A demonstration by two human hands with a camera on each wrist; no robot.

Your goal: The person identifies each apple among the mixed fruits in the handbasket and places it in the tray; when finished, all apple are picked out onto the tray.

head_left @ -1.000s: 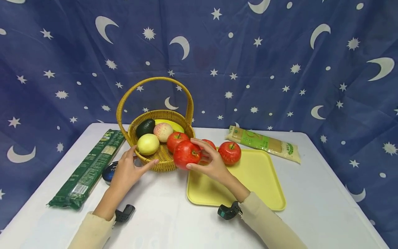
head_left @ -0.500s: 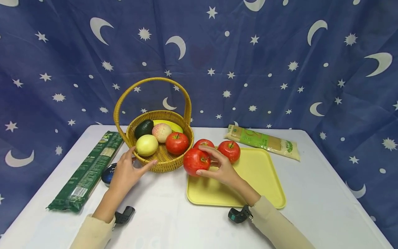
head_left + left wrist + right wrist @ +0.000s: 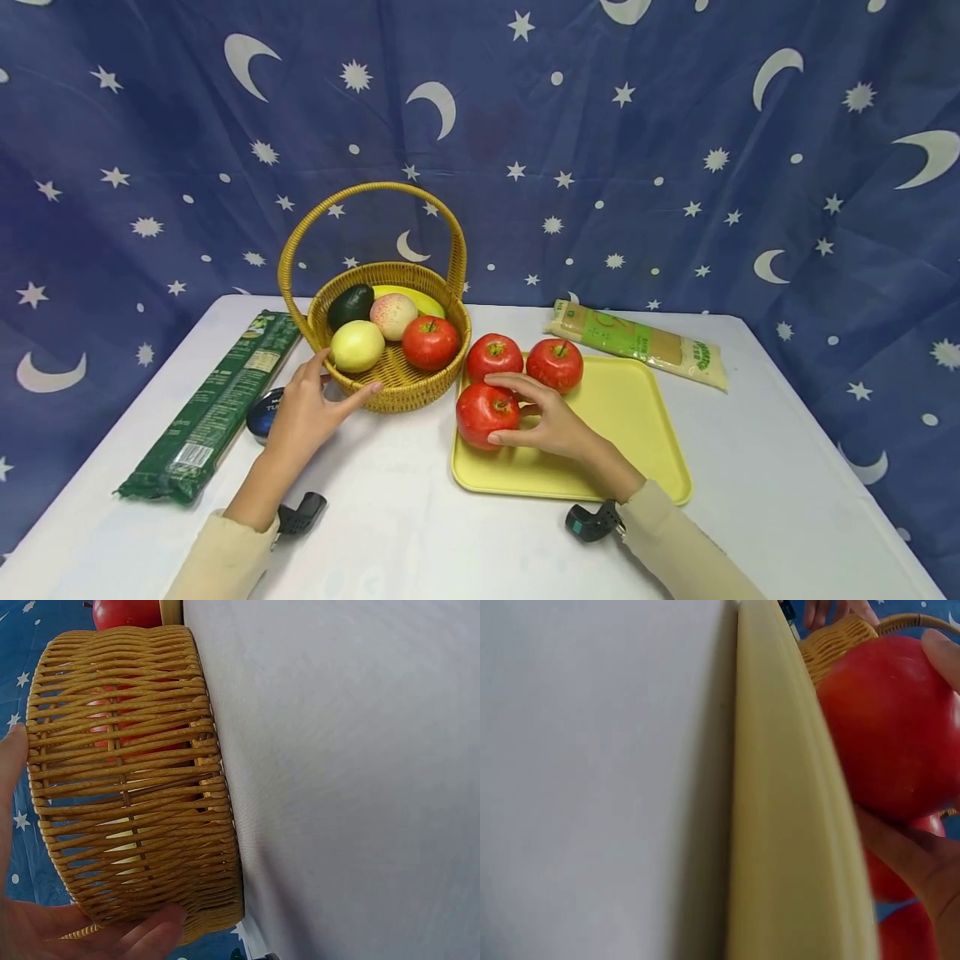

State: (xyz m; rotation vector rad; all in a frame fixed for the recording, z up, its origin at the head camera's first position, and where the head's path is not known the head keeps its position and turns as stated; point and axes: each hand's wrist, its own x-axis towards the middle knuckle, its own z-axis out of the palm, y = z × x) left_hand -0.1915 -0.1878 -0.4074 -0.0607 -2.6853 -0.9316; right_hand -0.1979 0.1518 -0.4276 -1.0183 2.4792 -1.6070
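My right hand holds a red apple between thumb and fingers at the left side of the yellow tray. In the right wrist view this apple shows just past the tray's edge. Two more red apples, one on the left and one on the right, sit behind it at the tray's back. My left hand grips the front left of the wicker basket, thumb at the rim, fingers on its side. The basket holds an avocado, a peach, a banana, a yellow-green fruit and a red apple.
A long green package lies on the left of the white table. A dark blue rounded object sits beside it, partly behind my left hand. A green and tan noodle packet lies behind the tray. A starry blue curtain hangs at the back.
My right hand has carried the apple from the basket's right front edge, right and toward me, down to the tray. My left hand has stayed at the basket.
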